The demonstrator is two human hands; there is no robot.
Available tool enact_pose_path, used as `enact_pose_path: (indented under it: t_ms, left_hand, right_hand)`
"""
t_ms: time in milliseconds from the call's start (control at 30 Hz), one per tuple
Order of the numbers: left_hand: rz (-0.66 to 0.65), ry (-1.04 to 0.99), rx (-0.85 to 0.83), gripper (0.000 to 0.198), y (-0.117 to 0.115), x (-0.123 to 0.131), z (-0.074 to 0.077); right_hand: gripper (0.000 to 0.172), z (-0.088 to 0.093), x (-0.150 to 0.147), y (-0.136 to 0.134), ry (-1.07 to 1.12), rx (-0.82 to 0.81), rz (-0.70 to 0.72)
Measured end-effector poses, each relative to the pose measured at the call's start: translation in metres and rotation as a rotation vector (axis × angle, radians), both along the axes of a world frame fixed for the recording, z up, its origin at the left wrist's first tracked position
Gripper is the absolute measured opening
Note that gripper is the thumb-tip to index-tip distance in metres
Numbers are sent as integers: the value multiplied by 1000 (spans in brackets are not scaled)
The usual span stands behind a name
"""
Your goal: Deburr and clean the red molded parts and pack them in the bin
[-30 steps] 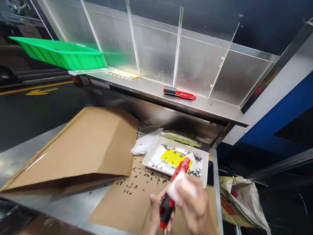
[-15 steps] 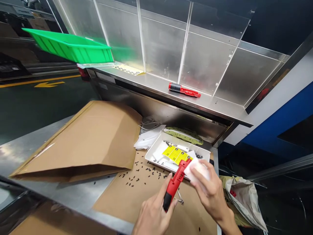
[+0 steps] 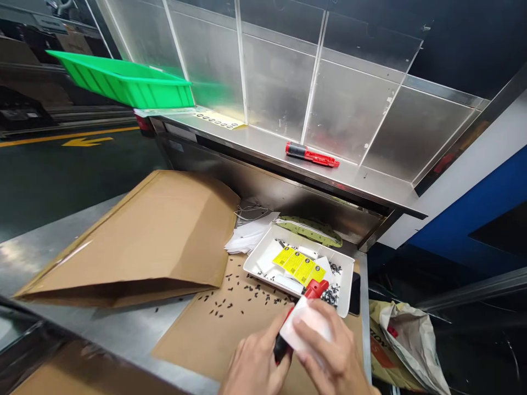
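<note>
My left hand (image 3: 257, 356) is closed around the black lower end of a red and black plastic tool housing (image 3: 316, 289), which slants up to the right. My right hand (image 3: 329, 351) pinches a folded white wipe (image 3: 307, 326) and presses it against the housing's middle, hiding much of it. Just beyond the housing's red top lies a shallow white tray (image 3: 349, 291) with small black pieces, white paper and a yellow label sheet (image 3: 294, 263). Small black bits are scattered on the cardboard to the left of my hands.
A large brown cardboard box (image 3: 135, 236) lies open toward me at left. On the raised steel ledge sit another red and black housing (image 3: 313, 155) and a green bin (image 3: 152, 90). A green curved strip (image 3: 310, 230) lies behind the tray; a paper sack (image 3: 405, 340) stands right.
My right hand has moved down and left with the white wipe, from the housing's upper end to its middle. The left hand keeps its hold at the lower end.
</note>
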State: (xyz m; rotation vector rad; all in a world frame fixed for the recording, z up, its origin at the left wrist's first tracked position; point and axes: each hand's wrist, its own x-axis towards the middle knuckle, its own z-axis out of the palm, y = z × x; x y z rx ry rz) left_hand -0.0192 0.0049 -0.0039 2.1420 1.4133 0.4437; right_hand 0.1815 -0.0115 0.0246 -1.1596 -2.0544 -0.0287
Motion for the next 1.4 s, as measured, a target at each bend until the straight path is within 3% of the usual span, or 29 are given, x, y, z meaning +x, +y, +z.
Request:
enact_pose_path:
  t_ms: [133, 267, 433, 567, 700, 833, 1000, 1100, 1267, 1400]
  left_hand:
    - [31, 4, -7, 47, 0, -1, 2]
    - [-14, -30, 14, 50, 0, 0, 3]
    - [-13, -5, 80, 46, 0, 1, -5]
    - [-35, -52, 142, 47, 3, -1, -8]
    - [-13, -34, 175, 41, 6, -4, -8]
    - [-45, -52, 221, 50, 6, -5, -11]
    - [-60, -78, 306, 39, 3, -4, -20]
    - [-88, -119, 363, 39, 4, -7, -27]
    - [-75, -98, 359, 39, 7, -9, -34]
    - [-68, -129, 337, 39, 9, -7, -38]
  right_hand:
    - [36, -3, 6, 0, -23, -34, -145]
    - [35, -4, 7, -1, -3, -2, -18]
    - [34, -5, 4, 0, -10, -36, -179]
    - [32, -9, 2, -1, 13, -2, -76]
    - [35, -13, -1, -1, -9, -21, -226]
    - [34, -14, -9, -3, 53, 15, -92]
    - [37, -16, -5, 3, 90, 17, -327]
    - [39, -20, -6, 3, 116, 64, -282]
    - [34, -9, -9, 4, 139, 39, -330]
    - [35, -4, -4, 10, 109, -13, -283]
